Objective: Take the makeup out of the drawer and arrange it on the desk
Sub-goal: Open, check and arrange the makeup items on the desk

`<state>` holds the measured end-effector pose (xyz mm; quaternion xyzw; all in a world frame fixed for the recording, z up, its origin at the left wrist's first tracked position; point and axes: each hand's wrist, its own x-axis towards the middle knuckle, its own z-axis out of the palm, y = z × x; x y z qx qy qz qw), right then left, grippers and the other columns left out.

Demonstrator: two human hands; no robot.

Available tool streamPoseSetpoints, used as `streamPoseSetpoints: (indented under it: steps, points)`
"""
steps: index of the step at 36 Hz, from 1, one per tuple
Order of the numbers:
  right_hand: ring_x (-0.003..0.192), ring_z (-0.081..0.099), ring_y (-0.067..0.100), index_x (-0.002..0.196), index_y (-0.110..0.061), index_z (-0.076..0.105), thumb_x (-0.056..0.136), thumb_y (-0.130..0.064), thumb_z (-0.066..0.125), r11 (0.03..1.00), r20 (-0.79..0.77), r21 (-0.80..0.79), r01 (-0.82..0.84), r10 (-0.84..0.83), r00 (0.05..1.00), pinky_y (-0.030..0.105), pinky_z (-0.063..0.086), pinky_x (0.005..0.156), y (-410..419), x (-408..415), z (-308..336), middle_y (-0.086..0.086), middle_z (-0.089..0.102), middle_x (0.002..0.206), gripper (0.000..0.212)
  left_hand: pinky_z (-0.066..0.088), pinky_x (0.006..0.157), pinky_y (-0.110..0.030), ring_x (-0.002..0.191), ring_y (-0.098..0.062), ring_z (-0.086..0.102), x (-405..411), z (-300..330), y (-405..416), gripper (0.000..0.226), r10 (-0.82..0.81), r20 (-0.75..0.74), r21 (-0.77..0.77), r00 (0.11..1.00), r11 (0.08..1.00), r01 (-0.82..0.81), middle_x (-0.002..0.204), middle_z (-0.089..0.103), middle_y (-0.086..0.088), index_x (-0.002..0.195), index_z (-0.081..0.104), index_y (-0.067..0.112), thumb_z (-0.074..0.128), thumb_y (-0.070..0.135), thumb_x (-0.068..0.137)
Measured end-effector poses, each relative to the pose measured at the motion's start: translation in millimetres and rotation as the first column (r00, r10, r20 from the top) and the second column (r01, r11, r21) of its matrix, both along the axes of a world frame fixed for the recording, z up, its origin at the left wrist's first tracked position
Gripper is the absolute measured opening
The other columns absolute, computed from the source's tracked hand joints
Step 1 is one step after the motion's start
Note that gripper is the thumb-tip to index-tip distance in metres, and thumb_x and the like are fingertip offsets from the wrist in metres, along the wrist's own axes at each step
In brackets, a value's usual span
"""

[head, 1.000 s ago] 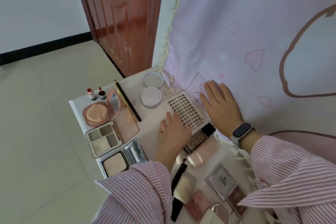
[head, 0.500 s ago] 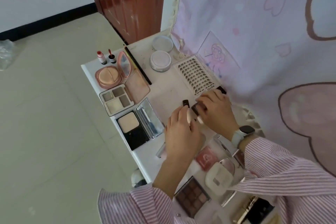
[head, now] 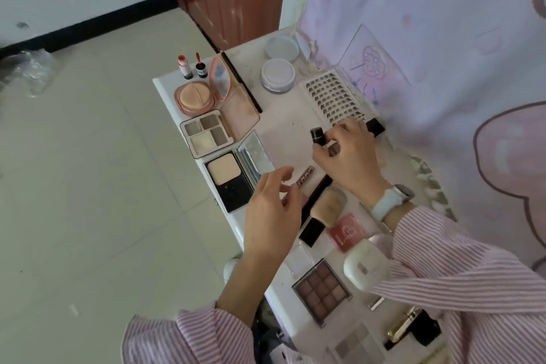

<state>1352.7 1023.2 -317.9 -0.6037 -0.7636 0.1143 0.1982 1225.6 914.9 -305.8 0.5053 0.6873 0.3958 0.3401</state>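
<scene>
The white desk (head: 285,133) is covered with makeup. My right hand (head: 351,159) pinches a small black cylinder (head: 317,136) just in front of the lash tray (head: 334,97); a second dark piece shows between its fingers. My left hand (head: 270,213) hovers with relaxed fingers over a pink lettered tube (head: 304,179) lying on the desk; whether it touches the tube is unclear. A fluffy brush (head: 323,208) lies beside that tube. The drawer is out of view.
At the far end stand two small bottles (head: 184,66), a cushion compact (head: 195,97), a powder jar (head: 277,75) and its lid (head: 282,47). An eyeshadow quad (head: 206,133) and powder compact (head: 227,177) line the left edge. A brown palette (head: 320,289), red blush (head: 345,232) and white compact (head: 366,270) lie near me.
Both hands left the lash tray and met at the tube. Now my left hand has drawn back toward me, and my right hand holds the black cylinder apart from the tube.
</scene>
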Motion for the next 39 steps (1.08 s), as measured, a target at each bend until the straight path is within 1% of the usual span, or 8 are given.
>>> streamPoseSetpoints:
  steps: [4, 12, 17, 22, 27, 33, 36, 39]
  points:
    - [0.060, 0.051, 0.004, 0.080, -0.018, 0.056, 0.081, -0.015, 0.059, 0.859, -0.494, -0.496, -0.130, -0.155, 0.856, 0.025, 0.042, 0.066, -20, 2, 39, -0.007, 0.057, 0.066, 0.005, 0.045, 0.071, -0.006, 0.089, 0.013, 0.051, 3, 1, -4, 0.036, -0.032, 0.038, 0.043, 0.999, 0.999, 0.030, 0.115, 0.054, 0.006, 0.125, 0.052, 0.017, 0.057, 0.022, 0.090]
    - [0.050, 0.048, 0.003, 0.084, -0.004, 0.055, 0.086, -0.004, 0.057, 0.750, -0.656, -0.567, -0.341, -0.160, 0.738, 0.011, 0.038, 0.052, -58, 18, 66, 0.003, 0.052, 0.057, 0.003, 0.041, 0.062, -0.011, 0.067, -0.003, 0.052, 11, -4, -10, 0.023, -0.085, 0.013, 0.198, 0.996, 0.977, 0.080, 0.082, 0.056, 0.011, 0.102, 0.061, 0.014, 0.065, 0.026, 0.084]
    - [0.061, 0.049, -0.005, 0.090, -0.005, 0.060, 0.089, -0.018, 0.057, 0.868, -0.542, -0.409, -0.282, 0.018, 0.840, 0.008, 0.038, 0.061, -65, 26, 66, -0.007, 0.054, 0.072, 0.014, 0.033, 0.055, -0.010, 0.060, 0.001, 0.044, 11, -9, -15, 0.046, -0.177, -0.100, 0.230, 0.979, 0.953, 0.196, 0.072, 0.047, 0.013, 0.100, 0.061, 0.006, 0.044, 0.047, 0.088]
    - [0.082, 0.054, -0.004, 0.100, -0.017, 0.057, 0.088, -0.016, 0.053, 0.830, -0.485, -0.334, -0.446, 0.254, 0.837, 0.012, 0.041, 0.070, -65, 35, 76, -0.015, 0.058, 0.092, 0.012, 0.031, 0.053, -0.014, 0.057, -0.003, 0.044, 8, -7, -17, 0.042, -0.202, -0.019, 0.244, 0.979, 0.949, 0.201, 0.065, 0.048, 0.013, 0.088, 0.063, 0.008, 0.043, 0.046, 0.089]
    - [0.057, 0.053, -0.003, 0.098, -0.018, 0.060, 0.093, -0.031, 0.047, 0.855, -0.445, -0.375, -0.359, 0.174, 0.879, 0.008, 0.038, 0.058, -56, 34, 78, -0.014, 0.061, 0.068, 0.019, 0.034, 0.060, -0.011, 0.067, -0.002, 0.047, 8, 1, -8, 0.038, -0.205, -0.065, 0.252, 0.977, 0.943, 0.215, 0.077, 0.051, 0.012, 0.099, 0.066, 0.011, 0.046, 0.042, 0.088]
    - [0.090, 0.053, 0.002, 0.107, -0.032, 0.056, 0.084, -0.021, 0.052, 0.800, -0.497, -0.429, -0.420, 0.179, 0.849, 0.014, 0.041, 0.077, -47, 39, 72, -0.007, 0.055, 0.104, 0.026, 0.037, 0.058, -0.013, 0.067, -0.003, 0.046, 8, 6, 3, 0.036, -0.186, -0.147, 0.249, 0.972, 0.944, 0.218, 0.078, 0.047, 0.015, 0.105, 0.065, 0.011, 0.046, 0.035, 0.088]
    - [0.069, 0.055, 0.000, 0.099, -0.026, 0.060, 0.089, -0.040, 0.048, 0.823, -0.455, -0.463, -0.328, 0.096, 0.885, 0.019, 0.041, 0.067, -43, 37, 70, -0.007, 0.062, 0.087, 0.021, 0.036, 0.054, -0.017, 0.064, -0.005, 0.045, 8, 6, 9, 0.027, -0.186, -0.206, 0.239, 0.961, 0.943, 0.234, 0.080, 0.049, 0.013, 0.105, 0.064, 0.011, 0.049, 0.028, 0.089]
    - [0.058, 0.052, 0.000, 0.089, -0.016, 0.062, 0.093, -0.030, 0.047, 0.892, -0.367, -0.360, -0.272, 0.132, 0.921, 0.012, 0.037, 0.056, -39, 35, 67, -0.004, 0.062, 0.073, 0.021, 0.041, 0.054, -0.023, 0.065, -0.011, 0.053, 10, 7, 14, 0.034, -0.201, -0.252, 0.234, 0.947, 0.937, 0.261, 0.084, 0.057, 0.009, 0.106, 0.063, 0.011, 0.044, 0.033, 0.089]
